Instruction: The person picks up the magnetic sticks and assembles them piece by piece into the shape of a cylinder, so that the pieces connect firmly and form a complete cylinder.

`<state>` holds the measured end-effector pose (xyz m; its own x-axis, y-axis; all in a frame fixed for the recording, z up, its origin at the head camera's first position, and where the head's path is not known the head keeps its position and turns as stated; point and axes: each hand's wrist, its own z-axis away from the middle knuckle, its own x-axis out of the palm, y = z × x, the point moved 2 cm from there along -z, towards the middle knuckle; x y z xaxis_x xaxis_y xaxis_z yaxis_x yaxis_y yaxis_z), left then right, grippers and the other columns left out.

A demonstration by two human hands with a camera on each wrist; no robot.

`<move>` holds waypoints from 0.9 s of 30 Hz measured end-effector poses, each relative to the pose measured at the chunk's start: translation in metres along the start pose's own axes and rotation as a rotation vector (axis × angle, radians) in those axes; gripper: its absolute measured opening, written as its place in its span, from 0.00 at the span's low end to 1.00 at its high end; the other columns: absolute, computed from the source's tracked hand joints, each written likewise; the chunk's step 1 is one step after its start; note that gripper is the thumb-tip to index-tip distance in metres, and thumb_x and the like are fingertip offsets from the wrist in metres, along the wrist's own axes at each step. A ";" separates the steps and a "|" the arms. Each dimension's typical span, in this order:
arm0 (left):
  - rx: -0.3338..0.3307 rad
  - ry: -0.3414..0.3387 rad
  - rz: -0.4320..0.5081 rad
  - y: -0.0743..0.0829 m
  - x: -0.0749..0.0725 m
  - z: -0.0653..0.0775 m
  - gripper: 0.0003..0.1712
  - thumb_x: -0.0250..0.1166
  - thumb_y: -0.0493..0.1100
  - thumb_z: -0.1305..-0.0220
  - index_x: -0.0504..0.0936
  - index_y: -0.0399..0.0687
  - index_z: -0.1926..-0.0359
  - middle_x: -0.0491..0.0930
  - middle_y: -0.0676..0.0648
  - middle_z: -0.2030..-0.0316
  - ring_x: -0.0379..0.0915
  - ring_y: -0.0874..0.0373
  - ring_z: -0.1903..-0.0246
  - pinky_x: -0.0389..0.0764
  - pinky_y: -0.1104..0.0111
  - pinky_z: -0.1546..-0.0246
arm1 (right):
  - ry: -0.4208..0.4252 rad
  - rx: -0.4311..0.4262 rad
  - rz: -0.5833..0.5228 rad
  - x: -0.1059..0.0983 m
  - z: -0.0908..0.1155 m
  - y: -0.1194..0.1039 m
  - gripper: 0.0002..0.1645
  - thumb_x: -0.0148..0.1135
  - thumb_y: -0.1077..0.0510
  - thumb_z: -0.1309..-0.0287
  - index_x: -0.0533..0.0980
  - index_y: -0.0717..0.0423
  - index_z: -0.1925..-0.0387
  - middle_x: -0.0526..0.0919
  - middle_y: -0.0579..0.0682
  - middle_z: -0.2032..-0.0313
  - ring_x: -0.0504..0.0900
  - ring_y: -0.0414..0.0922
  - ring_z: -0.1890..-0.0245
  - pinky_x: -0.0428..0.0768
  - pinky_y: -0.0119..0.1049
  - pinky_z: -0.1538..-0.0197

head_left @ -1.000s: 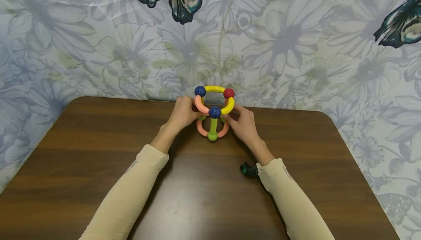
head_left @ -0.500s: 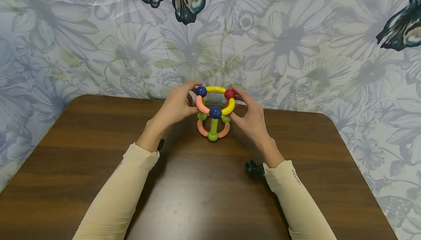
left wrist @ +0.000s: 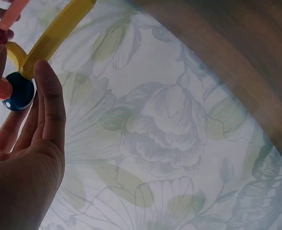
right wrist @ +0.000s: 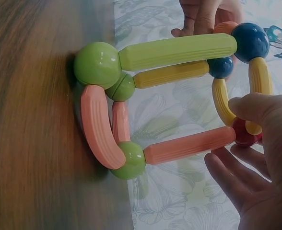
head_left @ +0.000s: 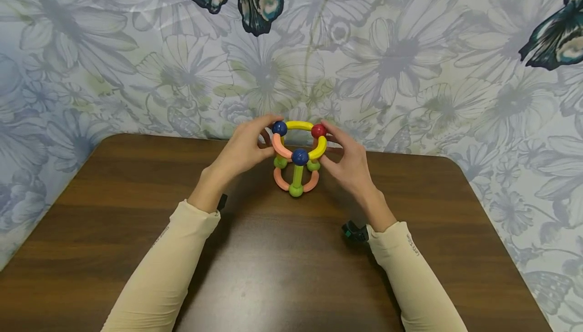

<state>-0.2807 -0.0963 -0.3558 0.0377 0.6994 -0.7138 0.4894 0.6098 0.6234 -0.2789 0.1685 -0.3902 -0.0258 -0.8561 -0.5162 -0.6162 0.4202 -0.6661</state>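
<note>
A ball-and-stick building toy stands upright near the table's far edge. Its top ring joins two blue balls and a red ball with curved yellow and pink sticks. Straight green, yellow and pink sticks run down to green balls linked by curved pink sticks. My left hand grips the toy's upper left at a blue ball, fingers curled round it. On the other side my right hand holds the red ball corner, thumb over the curved yellow stick and fingers below.
The brown wooden table has rounded far corners. Directly behind it hangs a pale flowered backdrop with dark teal butterflies. A dark wrist device sits under my right sleeve cuff.
Both hands have moved up and apart, from the middle of the toy to its top ring, one on each side. The toy stays nearly in place.
</note>
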 end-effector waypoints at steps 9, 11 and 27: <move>0.000 -0.033 0.016 -0.001 -0.001 -0.001 0.36 0.74 0.38 0.34 0.74 0.48 0.27 0.86 0.44 0.46 0.85 0.50 0.58 0.87 0.57 0.60 | -0.009 0.018 -0.008 -0.004 0.000 0.000 0.42 0.73 0.63 0.37 0.71 0.37 0.25 0.81 0.46 0.33 0.84 0.47 0.39 0.88 0.43 0.46; -0.003 -0.034 0.023 -0.002 -0.001 -0.001 0.35 0.74 0.38 0.34 0.74 0.49 0.27 0.86 0.43 0.46 0.86 0.50 0.59 0.87 0.57 0.59 | -0.008 0.016 -0.017 -0.004 0.000 0.001 0.42 0.73 0.63 0.37 0.71 0.38 0.25 0.81 0.46 0.33 0.84 0.47 0.39 0.88 0.44 0.46; -0.076 -0.036 0.191 -0.009 0.007 0.000 0.33 0.70 0.33 0.33 0.74 0.43 0.28 0.87 0.39 0.49 0.86 0.48 0.60 0.88 0.55 0.60 | -0.009 0.110 -0.118 0.001 -0.002 0.004 0.33 0.68 0.61 0.30 0.72 0.45 0.26 0.84 0.50 0.36 0.83 0.46 0.36 0.84 0.42 0.38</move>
<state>-0.2853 -0.0968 -0.3667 0.1556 0.7922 -0.5901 0.4028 0.4946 0.7701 -0.2833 0.1693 -0.3924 0.0489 -0.8992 -0.4349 -0.5243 0.3475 -0.7774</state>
